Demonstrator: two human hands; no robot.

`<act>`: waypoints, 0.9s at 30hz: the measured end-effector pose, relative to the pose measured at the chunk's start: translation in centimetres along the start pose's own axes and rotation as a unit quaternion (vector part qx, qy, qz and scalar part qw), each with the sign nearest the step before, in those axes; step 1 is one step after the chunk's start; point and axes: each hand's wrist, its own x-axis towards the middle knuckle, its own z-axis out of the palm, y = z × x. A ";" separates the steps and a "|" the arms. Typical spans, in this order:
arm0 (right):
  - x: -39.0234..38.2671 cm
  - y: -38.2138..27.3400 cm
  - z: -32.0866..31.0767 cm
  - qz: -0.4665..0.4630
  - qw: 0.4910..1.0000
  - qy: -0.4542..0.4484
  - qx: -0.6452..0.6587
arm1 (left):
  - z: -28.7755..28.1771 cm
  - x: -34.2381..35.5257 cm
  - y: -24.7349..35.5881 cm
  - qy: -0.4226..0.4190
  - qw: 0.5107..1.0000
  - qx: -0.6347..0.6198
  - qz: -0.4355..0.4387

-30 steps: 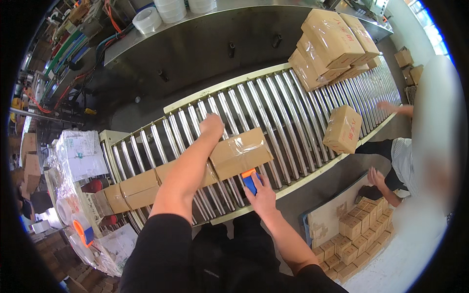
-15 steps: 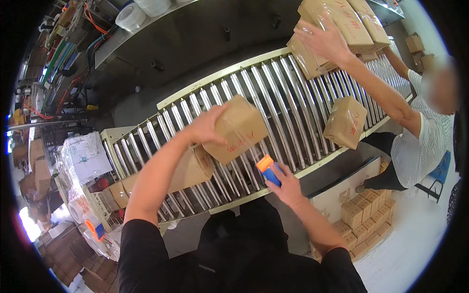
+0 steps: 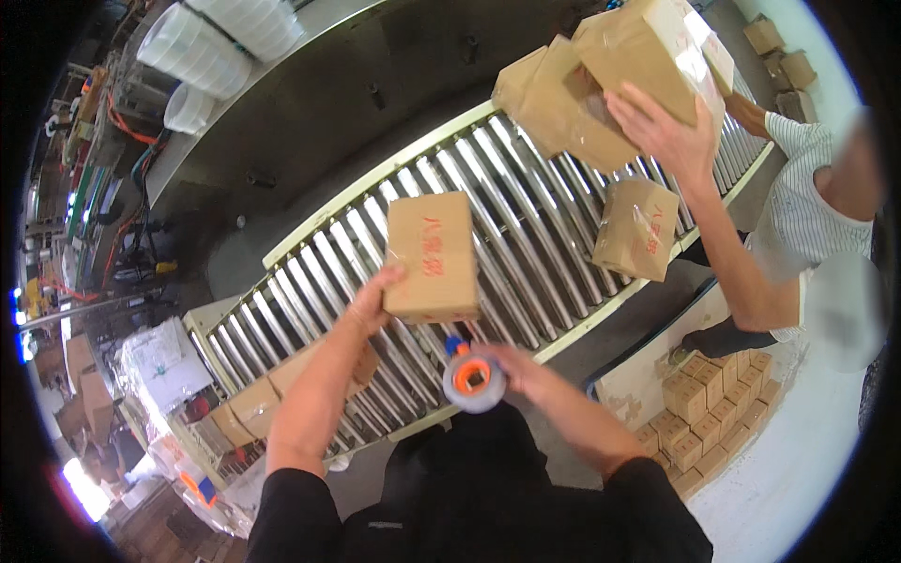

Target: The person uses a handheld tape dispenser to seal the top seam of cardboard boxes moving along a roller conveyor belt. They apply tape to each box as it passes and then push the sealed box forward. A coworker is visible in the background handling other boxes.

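Observation:
My left hand [image 3: 375, 298] grips the lower left edge of a brown cardboard carton [image 3: 432, 249], its red-marked face turned up toward me above the rollers. Just below the carton, my right hand [image 3: 516, 368] is closed on a tape dispenser [image 3: 480, 398]; its clear roll and orange hub face me, and a blue part points toward the carton. The fingers around the handle are partly hidden. Under my left forearm, a row of cartons [image 3: 255, 407] lies along the near side of the roller conveyor [image 3: 511, 235].
At the far right, a co-worker's hand [image 3: 668, 136] rests against stacked cartons [image 3: 563, 103]. A single carton [image 3: 635, 225] sits on the rollers nearby. Small boxes [image 3: 704, 413] are piled on the floor at right. Another orange-and-blue dispenser [image 3: 199, 486] lies at lower left.
The carton has been turned so its marked face points up. My right hand has brought the dispenser left and closer to me, tipping its roll upward. The co-worker's cartons have shifted.

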 end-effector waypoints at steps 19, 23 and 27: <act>-9.2 15.5 16.6 -0.651 0.475 0.163 -0.570 | -2.3 -21.1 -5.6 -0.096 0.959 0.264 -0.029; -7.0 20.0 23.8 -0.651 0.451 0.144 -0.593 | -9.4 -25.7 -5.2 -0.052 0.962 0.261 0.056; -4.4 24.5 27.2 -0.633 0.446 0.235 -0.588 | -13.2 -24.5 -1.2 0.070 0.795 0.546 0.255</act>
